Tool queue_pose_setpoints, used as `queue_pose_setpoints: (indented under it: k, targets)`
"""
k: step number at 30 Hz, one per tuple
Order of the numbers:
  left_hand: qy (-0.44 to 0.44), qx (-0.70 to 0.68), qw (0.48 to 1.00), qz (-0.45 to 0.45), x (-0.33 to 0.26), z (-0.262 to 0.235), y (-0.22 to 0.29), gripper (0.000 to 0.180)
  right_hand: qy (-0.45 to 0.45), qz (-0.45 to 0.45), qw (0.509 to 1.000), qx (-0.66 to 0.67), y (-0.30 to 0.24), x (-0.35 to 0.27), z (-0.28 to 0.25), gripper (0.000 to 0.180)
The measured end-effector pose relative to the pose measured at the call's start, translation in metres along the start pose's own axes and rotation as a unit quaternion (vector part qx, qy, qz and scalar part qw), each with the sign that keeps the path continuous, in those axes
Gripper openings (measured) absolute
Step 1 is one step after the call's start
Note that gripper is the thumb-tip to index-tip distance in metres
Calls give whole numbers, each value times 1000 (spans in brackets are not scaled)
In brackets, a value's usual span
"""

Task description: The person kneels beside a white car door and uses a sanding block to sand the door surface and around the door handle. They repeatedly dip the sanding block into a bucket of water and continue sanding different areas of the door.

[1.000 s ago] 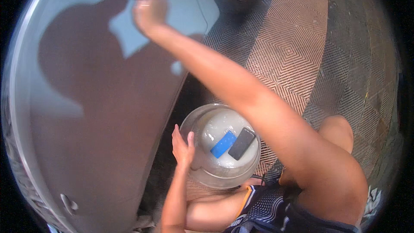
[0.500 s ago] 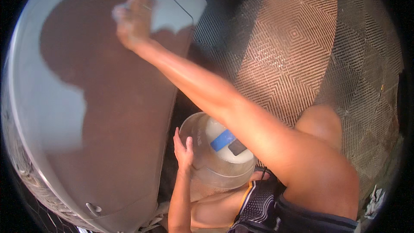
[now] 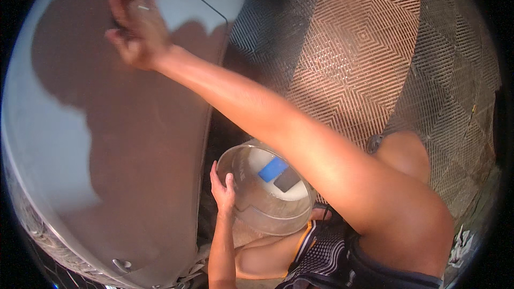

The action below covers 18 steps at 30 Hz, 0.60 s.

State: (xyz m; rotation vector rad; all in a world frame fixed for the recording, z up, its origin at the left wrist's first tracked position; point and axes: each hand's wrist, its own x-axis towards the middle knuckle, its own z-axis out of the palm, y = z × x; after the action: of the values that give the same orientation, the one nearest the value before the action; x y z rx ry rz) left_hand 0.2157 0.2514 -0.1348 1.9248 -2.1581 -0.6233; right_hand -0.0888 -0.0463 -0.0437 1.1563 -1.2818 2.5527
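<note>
My left hand [image 3: 223, 195]: fingers spread at bucket [image 3: 265, 215], keep steady | My right hand [image 3: 140, 35]: grasp indeterminate, keep light against panel [image 3: 152, 182]

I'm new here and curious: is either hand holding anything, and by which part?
The left hand is at the bucket, by its left rim; whether it grips is unclear. The right hand is too blurred to tell.
</note>
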Motion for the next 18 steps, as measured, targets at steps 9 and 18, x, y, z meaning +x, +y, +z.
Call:
queue_pose_setpoints:
  k: [9, 18]
  targets:
    - [19, 12, 1000, 10, -1, -1, -2, 67, 25, -76, 994, -73, -4, 23, 16, 86]
    - [-8, -9, 1000, 0, 9, 5, 18, 67, 125, 143, 979, -79, 47, -46, 12, 83]
